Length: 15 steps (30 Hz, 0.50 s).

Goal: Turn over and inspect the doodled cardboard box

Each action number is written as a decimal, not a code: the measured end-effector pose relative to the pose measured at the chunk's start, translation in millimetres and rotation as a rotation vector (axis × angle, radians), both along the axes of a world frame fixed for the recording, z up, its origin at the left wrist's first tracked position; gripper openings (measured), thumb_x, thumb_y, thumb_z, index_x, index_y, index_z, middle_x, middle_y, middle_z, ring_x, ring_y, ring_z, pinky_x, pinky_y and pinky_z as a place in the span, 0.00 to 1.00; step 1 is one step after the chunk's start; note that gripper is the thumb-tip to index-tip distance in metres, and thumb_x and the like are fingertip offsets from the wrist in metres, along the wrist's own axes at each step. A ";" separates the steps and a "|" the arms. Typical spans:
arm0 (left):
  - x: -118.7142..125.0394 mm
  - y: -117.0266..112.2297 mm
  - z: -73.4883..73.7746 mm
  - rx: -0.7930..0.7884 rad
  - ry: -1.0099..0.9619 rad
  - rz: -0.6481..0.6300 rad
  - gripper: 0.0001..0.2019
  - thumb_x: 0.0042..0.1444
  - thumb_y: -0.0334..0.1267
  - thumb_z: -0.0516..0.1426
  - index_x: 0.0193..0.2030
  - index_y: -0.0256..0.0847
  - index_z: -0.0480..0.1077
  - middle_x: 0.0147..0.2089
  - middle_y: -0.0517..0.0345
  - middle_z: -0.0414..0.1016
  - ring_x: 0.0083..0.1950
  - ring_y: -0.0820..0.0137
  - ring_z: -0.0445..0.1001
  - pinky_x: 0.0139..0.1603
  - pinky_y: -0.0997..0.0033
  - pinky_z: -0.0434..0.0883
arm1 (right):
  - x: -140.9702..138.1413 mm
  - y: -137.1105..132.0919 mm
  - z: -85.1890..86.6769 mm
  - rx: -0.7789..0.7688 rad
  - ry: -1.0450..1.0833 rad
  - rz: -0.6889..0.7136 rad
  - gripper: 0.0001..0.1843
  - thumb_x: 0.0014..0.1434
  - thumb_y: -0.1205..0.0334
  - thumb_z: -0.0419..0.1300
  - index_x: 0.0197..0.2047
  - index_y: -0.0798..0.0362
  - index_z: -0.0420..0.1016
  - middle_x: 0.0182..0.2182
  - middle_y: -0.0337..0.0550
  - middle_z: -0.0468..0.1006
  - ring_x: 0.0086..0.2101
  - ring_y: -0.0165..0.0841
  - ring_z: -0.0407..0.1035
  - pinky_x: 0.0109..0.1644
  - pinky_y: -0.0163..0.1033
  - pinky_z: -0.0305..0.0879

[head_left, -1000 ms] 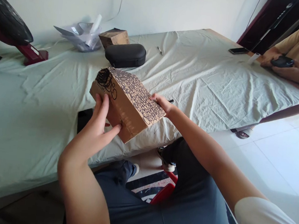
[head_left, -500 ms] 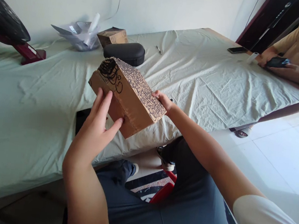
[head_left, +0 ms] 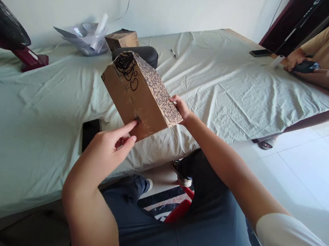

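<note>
My right hand (head_left: 180, 108) grips the lower right end of a cardboard box (head_left: 143, 101), which is tilted in the air over the bed's edge. Dense black doodles cover the box's right face, and a black scribble marks its far top corner. A seam runs along the face turned to me. My left hand (head_left: 115, 141) touches that face with the index fingertip, at a small dark spot near the seam. Its thumb is held apart, by the box's lower edge, while the other fingers are mostly hidden. Just beyond the left hand lies a black phone (head_left: 90, 133).
On the sheeted bed (head_left: 35, 125) lie a black case (head_left: 150, 56), a second cardboard box (head_left: 123, 38), a clear plastic bag (head_left: 87, 44), a pen (head_left: 173, 53) and another phone (head_left: 260, 53). A fan (head_left: 7, 24) stands left. A person (head_left: 315, 56) holds a dark object at right.
My left hand has gone from spread fingers on the box's face to an index fingertip at the dark spot. The box has shifted slightly up and tilted, covering more of the black case.
</note>
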State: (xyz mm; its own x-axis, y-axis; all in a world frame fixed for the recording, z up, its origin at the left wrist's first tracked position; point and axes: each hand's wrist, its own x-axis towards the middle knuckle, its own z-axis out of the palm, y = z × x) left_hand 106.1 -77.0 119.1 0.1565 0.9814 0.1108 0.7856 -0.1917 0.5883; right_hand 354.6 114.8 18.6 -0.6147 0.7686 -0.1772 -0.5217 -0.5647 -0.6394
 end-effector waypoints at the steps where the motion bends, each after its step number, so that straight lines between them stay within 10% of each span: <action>1: 1.2 0.5 -0.3 -0.019 0.007 -0.002 0.28 0.73 0.50 0.58 0.73 0.40 0.79 0.35 0.60 0.83 0.31 0.69 0.74 0.38 0.67 0.73 | 0.1 -0.2 0.6 -0.017 -0.014 -0.012 0.20 0.69 0.53 0.63 0.58 0.54 0.79 0.30 0.44 0.88 0.32 0.45 0.86 0.40 0.49 0.89; 9: 26.7 -18.5 10.3 0.253 0.023 -0.021 0.09 0.71 0.39 0.58 0.43 0.44 0.80 0.28 0.64 0.78 0.27 0.73 0.74 0.35 0.69 0.67 | 0.9 2.7 3.1 -0.061 -0.020 -0.044 0.19 0.70 0.53 0.61 0.58 0.54 0.79 0.30 0.44 0.87 0.32 0.44 0.86 0.39 0.49 0.89; 15: 178.0 -64.3 -57.1 -0.675 0.041 -1.209 0.08 0.69 0.34 0.61 0.48 0.45 0.83 0.48 0.60 0.90 0.50 0.64 0.88 0.49 0.68 0.80 | -6.3 4.2 3.2 -0.078 -0.058 -0.044 0.19 0.70 0.56 0.58 0.59 0.55 0.77 0.29 0.43 0.88 0.30 0.44 0.85 0.38 0.49 0.88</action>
State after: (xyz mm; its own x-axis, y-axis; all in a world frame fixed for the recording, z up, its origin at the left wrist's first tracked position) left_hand 284.2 -141.3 62.1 0.9312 0.0967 -0.3514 0.3559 -0.4490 0.8196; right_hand 348.2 118.9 21.8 -0.5673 0.7772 -0.2721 -0.5108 -0.5913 -0.6240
